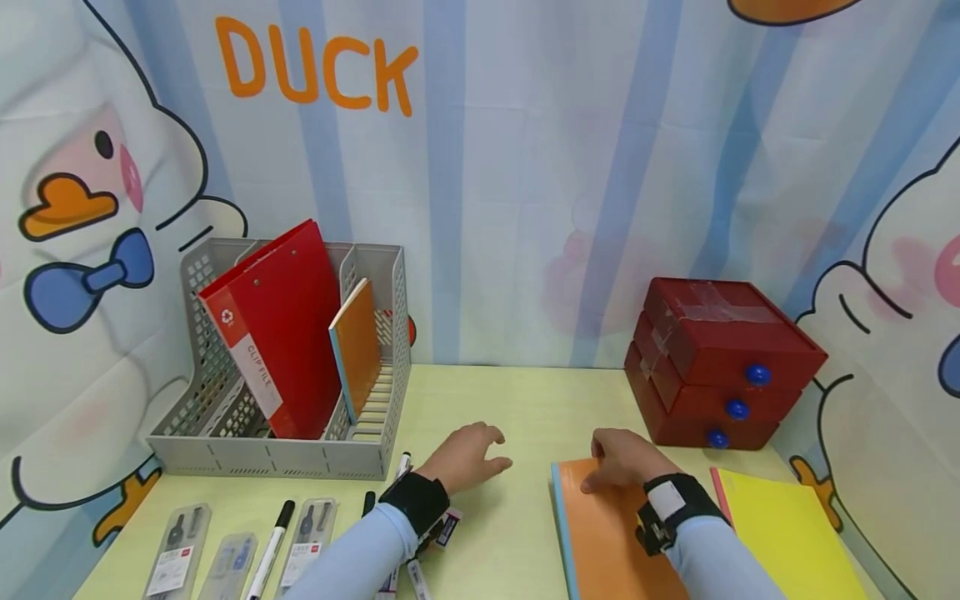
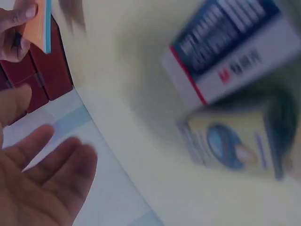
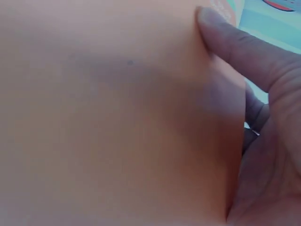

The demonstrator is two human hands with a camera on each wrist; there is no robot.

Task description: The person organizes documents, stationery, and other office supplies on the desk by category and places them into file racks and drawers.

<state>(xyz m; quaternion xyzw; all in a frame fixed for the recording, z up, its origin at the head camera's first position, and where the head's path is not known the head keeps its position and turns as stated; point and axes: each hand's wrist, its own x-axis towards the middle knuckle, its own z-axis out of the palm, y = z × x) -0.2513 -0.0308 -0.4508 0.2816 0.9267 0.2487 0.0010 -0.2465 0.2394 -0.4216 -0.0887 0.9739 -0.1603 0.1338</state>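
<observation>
My right hand grips the far edge of an orange notebook with a blue spine. In the right wrist view the thumb lies on the orange cover, with fingers behind its edge. The left wrist view shows that same notebook held at upper left. Apart from it, my left hand hovers over the table with loosely extended fingers and nothing in them. Below the left wrist are a small eraser-like box and pens, partly hidden by the sleeve.
A grey file rack at left holds a red clip file and an orange book. Red drawers with blue knobs stand at right, behind a yellow notebook. Clear cases and a marker lie front left.
</observation>
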